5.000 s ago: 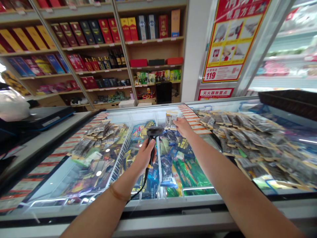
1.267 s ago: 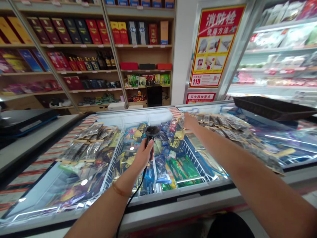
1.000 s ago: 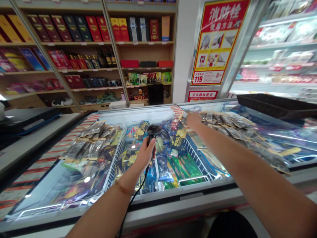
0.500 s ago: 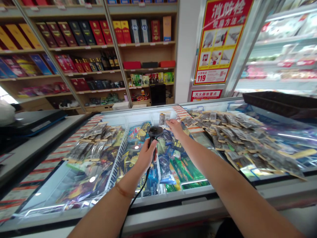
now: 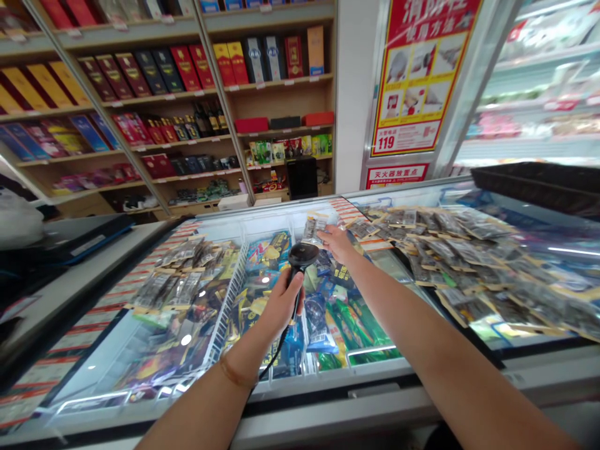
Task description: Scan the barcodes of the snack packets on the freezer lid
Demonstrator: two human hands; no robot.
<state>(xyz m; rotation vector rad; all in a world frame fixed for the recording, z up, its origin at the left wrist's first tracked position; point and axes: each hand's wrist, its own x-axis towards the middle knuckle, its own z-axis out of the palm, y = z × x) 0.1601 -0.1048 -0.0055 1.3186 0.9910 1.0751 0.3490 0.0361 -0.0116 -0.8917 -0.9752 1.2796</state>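
Observation:
My left hand (image 5: 285, 300) is wrapped round the handle of a black corded barcode scanner (image 5: 302, 253), whose head points away from me. Just beyond it, my right hand (image 5: 337, 242) pinches a small clear snack packet (image 5: 313, 229) with tan edges and dark contents. Both hands are above the glass-topped chest freezer (image 5: 276, 400), which holds blue, yellow and green packs. Similar packets lie on the glass in a left pile (image 5: 175, 278) and a larger, spread-out right pile (image 5: 450, 240).
A black tray (image 5: 529, 184) sits at the freezer's back right. On the left is a counter (image 5: 51, 281) with a dark device on it. Shelves of boxes (image 5: 164, 94) and a red fire hydrant poster (image 5: 417, 81) stand behind.
The packet in my right hand has tilted and now shows more of its face. The scanner's head has shifted slightly right, closer to the packet. The view has also shifted a little.

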